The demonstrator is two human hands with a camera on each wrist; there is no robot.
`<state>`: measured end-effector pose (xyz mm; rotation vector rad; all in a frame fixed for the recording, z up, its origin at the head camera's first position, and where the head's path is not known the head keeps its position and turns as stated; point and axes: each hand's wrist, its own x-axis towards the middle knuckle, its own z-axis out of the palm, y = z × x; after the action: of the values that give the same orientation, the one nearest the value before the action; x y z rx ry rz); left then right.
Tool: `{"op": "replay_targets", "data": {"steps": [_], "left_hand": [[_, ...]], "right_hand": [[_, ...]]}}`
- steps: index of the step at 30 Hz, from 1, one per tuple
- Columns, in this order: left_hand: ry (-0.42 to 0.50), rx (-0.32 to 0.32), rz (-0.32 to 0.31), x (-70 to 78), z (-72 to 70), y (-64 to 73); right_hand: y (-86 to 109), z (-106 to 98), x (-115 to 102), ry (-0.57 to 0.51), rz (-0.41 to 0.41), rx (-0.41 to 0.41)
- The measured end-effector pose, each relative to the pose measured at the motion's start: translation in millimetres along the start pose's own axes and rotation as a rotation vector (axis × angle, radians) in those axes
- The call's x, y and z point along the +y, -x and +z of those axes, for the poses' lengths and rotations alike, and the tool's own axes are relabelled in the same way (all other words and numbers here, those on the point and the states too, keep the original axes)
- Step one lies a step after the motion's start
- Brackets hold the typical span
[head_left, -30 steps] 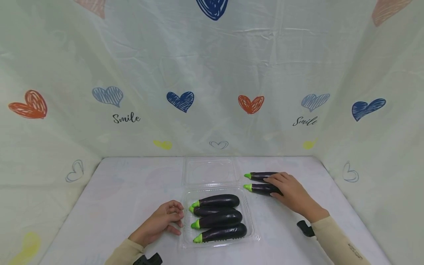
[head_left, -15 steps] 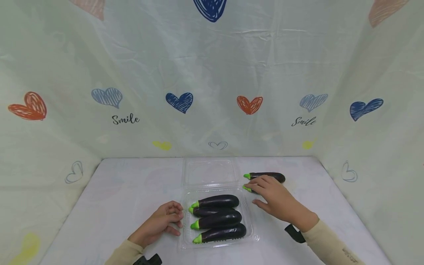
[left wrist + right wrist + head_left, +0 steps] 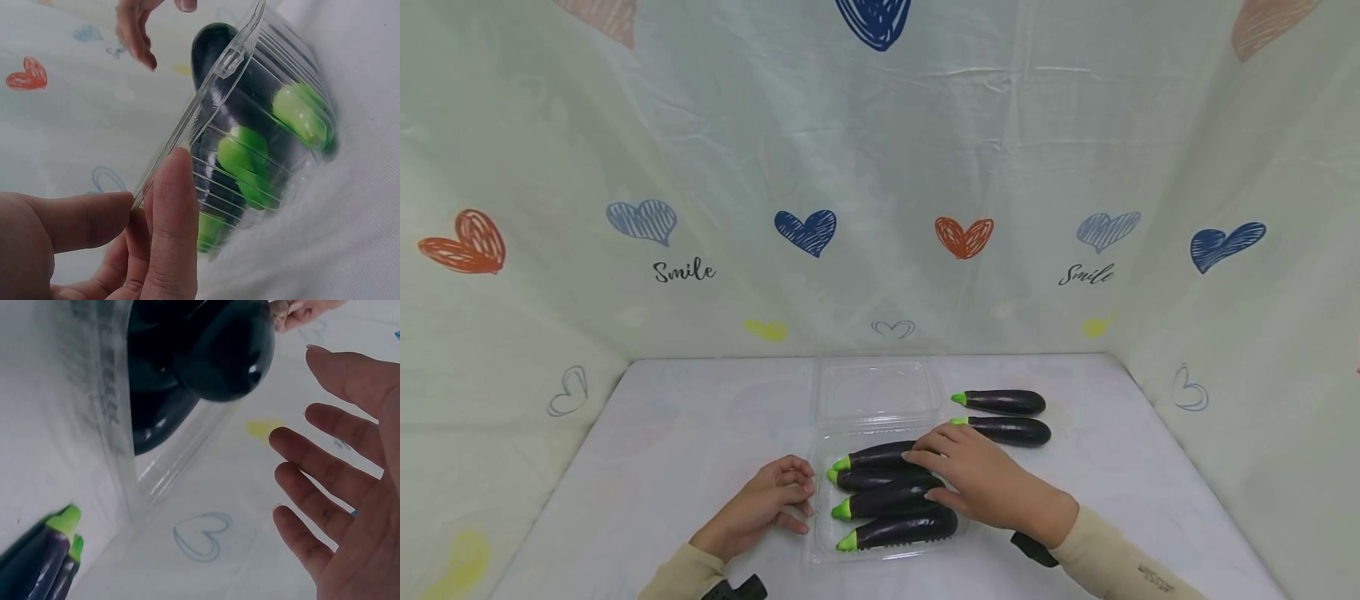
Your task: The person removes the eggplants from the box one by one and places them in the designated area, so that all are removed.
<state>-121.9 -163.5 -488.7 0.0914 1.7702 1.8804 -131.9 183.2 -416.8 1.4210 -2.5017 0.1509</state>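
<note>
Several dark eggplants with green stems, among them the front eggplant (image 3: pixel 910 528), lie side by side in a clear plastic clamshell box (image 3: pixel 964 533). My left hand (image 3: pixel 769 506) pinches the box's left rim between thumb and finger, plainest in the left wrist view. Over the right ends of the boxed eggplants hovers my right hand (image 3: pixel 985 477), holding nothing. Its fingers (image 3: pixel 325 465) are spread and apart from the eggplants in the right wrist view. Two more eggplants, the far eggplant (image 3: pixel 1006 402) and the nearer eggplant (image 3: pixel 1013 431), lie on the table behind the right hand.
The box's clear lid (image 3: pixel 877 390) lies folded back, away from me. A white cloth covers the table (image 3: pixel 700 417). Behind it hangs a pale curtain (image 3: pixel 880 150) printed with hearts and the word Smile.
My right hand has come left and toward me, from the two loose eggplants to above the box. Those eggplants stay on the table. The left hand has kept its place on the rim.
</note>
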Motion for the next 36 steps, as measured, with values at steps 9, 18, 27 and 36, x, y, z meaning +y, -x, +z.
{"op": "replay_targets", "data": {"steps": [9,18,27,36], "left_hand": [[0.006,-0.002,0.0,0.2,-0.8,-1.2],[0.001,-0.002,-0.001,-0.3,-0.1,-2.1],[0.008,-0.005,0.002,-0.2,0.1,-0.2],[0.007,-0.004,0.0,-0.3,0.3,-0.2]], "right_hand": [[-9.5,5,-12,-0.011,-0.027,-0.108],[-16.0,8,-20,-0.011,-0.015,-0.197],[-16.9,15,-23,0.007,-0.03,-0.202],[-16.3,22,-24,0.039,-0.029,-0.245]]}}
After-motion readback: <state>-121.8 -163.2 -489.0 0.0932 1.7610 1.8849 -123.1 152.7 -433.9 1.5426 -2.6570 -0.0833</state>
